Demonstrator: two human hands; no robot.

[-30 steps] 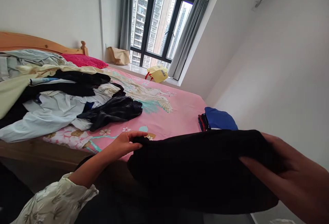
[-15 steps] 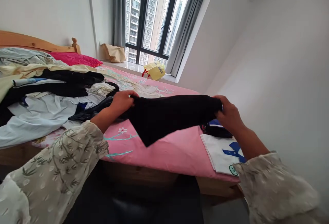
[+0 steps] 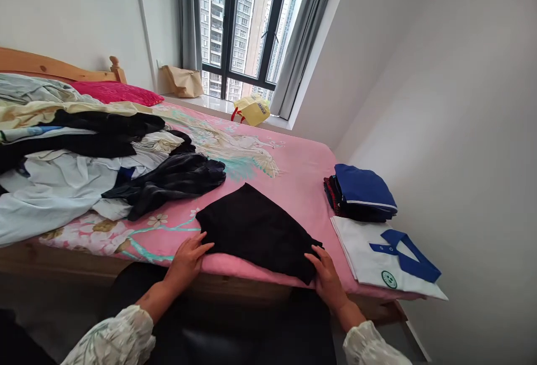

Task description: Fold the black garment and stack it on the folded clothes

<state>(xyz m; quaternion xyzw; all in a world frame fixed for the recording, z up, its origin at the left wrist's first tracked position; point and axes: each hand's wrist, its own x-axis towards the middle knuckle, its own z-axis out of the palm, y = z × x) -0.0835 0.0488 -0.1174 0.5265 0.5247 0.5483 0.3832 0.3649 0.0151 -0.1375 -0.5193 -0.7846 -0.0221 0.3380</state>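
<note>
We see a black garment (image 3: 255, 231) lying flat and folded on the pink sheet (image 3: 293, 175) near the front edge of the bed (image 3: 50, 66). Our left hand (image 3: 188, 259) rests at its near left corner, fingers (image 3: 201, 245) spread apart and lying on the sheet, tips touching the cloth edge. Our right hand (image 3: 327, 275) sits at the near right corner, fingers (image 3: 316, 256) apart and laid flat against the cloth; neither hand is clamped on anything.

To the left of the garment a heap (image 3: 84, 152) of loose clothes, pale blue, white, cream and black, covers that side of the bed, and a dark piece (image 3: 172, 183) of it spills out just beside the folded garment. A red pillow (image 3: 115, 92) lies behind the heap by the wooden headboard.

To the right, well apart from the garment, a stack (image 3: 361, 192) of folded clothes with a blue top layer stands near the bed's edge. In front of it lies a folded white shirt (image 3: 381, 256) with a blue collar. On the sill under the window (image 3: 247, 24) sit a brown bag (image 3: 182, 81) and a yellow bag (image 3: 251, 110)
</note>
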